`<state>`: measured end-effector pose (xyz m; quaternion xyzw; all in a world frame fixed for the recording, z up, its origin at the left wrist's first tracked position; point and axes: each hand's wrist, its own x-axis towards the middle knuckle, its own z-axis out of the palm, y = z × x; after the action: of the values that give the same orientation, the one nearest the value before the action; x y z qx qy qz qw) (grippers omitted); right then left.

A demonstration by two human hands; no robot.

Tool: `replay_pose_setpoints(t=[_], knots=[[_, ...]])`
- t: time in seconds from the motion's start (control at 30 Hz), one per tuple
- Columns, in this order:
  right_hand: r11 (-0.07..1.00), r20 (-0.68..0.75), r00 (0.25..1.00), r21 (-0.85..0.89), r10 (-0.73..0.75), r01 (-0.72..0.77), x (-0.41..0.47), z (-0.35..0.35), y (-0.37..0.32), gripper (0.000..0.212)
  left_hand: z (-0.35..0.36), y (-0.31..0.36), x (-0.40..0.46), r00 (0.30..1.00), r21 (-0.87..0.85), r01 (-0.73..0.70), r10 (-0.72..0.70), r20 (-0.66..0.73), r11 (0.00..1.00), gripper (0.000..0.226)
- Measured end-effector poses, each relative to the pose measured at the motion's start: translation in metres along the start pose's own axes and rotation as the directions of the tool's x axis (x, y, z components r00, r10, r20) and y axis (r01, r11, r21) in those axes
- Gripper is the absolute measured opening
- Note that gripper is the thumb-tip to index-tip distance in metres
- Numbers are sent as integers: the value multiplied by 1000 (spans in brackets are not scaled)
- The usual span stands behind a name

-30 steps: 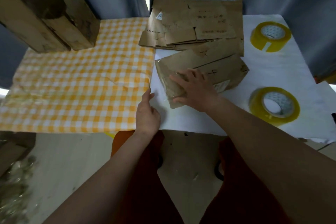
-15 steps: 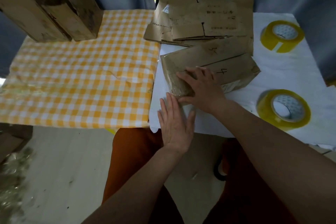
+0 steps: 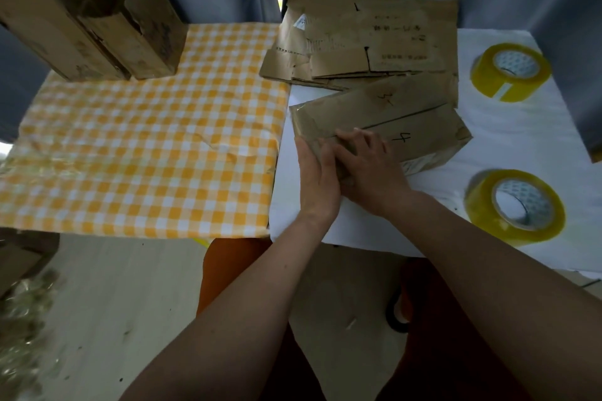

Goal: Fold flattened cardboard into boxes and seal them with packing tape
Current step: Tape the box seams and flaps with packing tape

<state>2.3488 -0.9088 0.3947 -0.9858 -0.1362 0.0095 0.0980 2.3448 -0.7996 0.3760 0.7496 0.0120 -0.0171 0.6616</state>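
Nearest, both hands meet at the near-left corner of the flattened cardboard [image 3: 407,127] on the counter [image 3: 508,140], left hand [image 3: 317,179] with fingers straight along its edge, right hand [image 3: 371,172] with fingers curled over it, tape rolls [image 3: 514,205] well right of the fingers, more flat cardboard [image 3: 368,42] beyond them.

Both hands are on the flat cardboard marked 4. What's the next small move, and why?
Probably lift the near-left end of the flattened brown cardboard piece marked 4 off the pile. The left hand and right hand both meet at that end, it lies flat and unopened, and neither yellow tape roll is needed yet.
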Motion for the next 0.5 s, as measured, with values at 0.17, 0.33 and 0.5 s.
replay_pose_setpoints(t=[0.17, 0.33, 0.5], knots=[[999, -6, 1000, -47, -18, 18, 1, 2, 1, 73, -2, -5, 11, 970, -125, 241, -242, 7, 962, 44], [996, -39, 999, -79, -36, 33, 1, 9, 3, 80, -10, 1, 42, 982, 69, 128, -117, -146, 989, 75], [995, -51, 998, -94, -42, 37, 5, 11, 5, 82, 6, 19, 58, 986, 127, 80, -60, -156, 989, 65]])
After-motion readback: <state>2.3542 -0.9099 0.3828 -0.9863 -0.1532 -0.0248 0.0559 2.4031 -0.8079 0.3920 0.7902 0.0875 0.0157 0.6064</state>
